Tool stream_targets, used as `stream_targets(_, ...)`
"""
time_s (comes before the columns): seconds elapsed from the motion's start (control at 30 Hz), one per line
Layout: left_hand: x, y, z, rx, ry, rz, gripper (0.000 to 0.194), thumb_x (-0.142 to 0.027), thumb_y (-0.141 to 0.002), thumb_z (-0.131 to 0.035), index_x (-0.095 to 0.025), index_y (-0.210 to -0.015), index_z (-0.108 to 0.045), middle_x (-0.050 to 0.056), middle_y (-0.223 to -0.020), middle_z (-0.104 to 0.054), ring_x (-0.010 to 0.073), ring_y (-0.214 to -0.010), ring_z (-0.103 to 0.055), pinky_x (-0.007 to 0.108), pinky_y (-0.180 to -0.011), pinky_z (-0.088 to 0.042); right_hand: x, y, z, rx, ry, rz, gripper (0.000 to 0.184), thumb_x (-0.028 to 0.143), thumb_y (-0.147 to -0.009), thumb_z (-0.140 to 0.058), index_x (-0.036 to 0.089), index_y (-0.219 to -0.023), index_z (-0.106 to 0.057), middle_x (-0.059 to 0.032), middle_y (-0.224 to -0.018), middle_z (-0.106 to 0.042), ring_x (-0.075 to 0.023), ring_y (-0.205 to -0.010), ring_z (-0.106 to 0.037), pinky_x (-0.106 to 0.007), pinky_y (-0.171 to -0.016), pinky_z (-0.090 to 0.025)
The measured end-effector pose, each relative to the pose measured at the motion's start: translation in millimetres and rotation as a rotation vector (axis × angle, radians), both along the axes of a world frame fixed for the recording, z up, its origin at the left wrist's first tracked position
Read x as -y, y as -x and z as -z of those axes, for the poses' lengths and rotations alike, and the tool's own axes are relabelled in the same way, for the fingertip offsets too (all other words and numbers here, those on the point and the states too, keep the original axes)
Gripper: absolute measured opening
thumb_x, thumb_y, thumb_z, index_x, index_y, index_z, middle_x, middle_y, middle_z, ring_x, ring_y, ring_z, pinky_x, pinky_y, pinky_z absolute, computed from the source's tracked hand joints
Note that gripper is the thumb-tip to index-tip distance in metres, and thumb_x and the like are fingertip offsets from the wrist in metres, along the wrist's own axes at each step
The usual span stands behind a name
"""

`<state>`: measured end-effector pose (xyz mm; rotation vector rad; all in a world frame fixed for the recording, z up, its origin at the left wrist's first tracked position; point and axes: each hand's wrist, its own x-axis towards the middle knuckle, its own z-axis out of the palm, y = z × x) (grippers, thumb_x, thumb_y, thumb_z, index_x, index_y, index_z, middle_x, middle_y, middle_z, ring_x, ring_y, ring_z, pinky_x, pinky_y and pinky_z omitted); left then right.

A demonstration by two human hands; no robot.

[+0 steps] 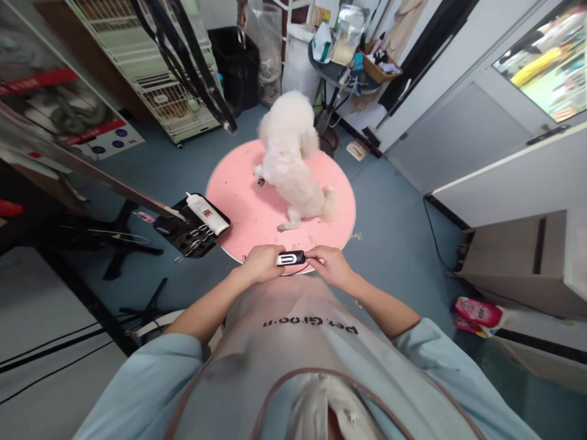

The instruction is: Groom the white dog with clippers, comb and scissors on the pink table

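A black and white hair clipper point(290, 258) lies sideways in front of my apron, above the near rim of the round pink table point(238, 201). My left hand point(263, 263) is closed around its left end. With pinched fingers, my right hand point(328, 264) holds its black right end; whether a cord plug or another part sits between those fingertips is hidden. A thin dark cord shows just below the clipper. On the table, beyond my hands, a white dog point(293, 162) sits facing away, its coat short on the back and fluffy on the head.
Left of the table, a black tool holder point(183, 235) carries a white clipper-like tool point(206, 214) and scissors point(198, 239). Dark straps point(183, 61) hang at upper left before a white cage point(151, 73). A cluttered side table point(339, 70) stands behind the dog; a grey cabinet point(513, 250) is at right.
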<state>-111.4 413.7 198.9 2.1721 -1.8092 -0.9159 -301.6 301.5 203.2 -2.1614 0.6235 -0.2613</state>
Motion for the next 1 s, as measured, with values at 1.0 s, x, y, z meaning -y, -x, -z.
stream_targets(1.0, 99, 30, 40.7, -0.545, 0.236, -0.112, 0.064, -0.018, -0.082, -0.047, -0.017, -0.144, -0.035, 0.014, -0.140, -0.044, 0.0248, -0.131, -0.041, 0.038, -0.108, -0.036, 51, -49, 108.1, 0.369, -1.033, 0.722, 0.049, 0.059, -0.077, -0.061, 0.018, -0.103, -0.060, -0.0066, -0.092, -0.070, -0.0214, -0.088, -0.066, -0.032, -0.077, -0.053)
